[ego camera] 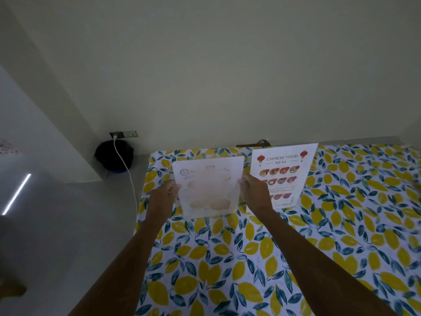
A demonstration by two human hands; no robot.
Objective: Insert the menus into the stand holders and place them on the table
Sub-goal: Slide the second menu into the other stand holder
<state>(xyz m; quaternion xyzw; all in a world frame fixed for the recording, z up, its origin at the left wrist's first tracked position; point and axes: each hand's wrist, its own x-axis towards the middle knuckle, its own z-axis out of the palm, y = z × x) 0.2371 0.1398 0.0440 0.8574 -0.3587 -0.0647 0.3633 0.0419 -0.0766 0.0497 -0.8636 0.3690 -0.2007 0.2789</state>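
Head view showed both bare arms stretched out over a table covered in a cloth printed with yellow lemons and blue-green leaves. The left hand pinched the left edge of a pale menu, thumb and fingers closed on the sheet, while the right hand pinched its right edge in the same way. The menu stood roughly upright between the two hands near the far left part of the table, its upper portion plain paper and its lower portion looking hazier, as if behind a clear stand holder; whether the holder's base touched the cloth could not be told. Just to the right, behind the right hand, a second menu headed "Chinese Food Menu" stood upright on the table, with rows of red dishes printed on it and its lower left corner hidden by the wrist. Beyond the table's left side, on the grey floor by the wall, sat a dark round bin, and a white cable ran from a wall socket down past it.
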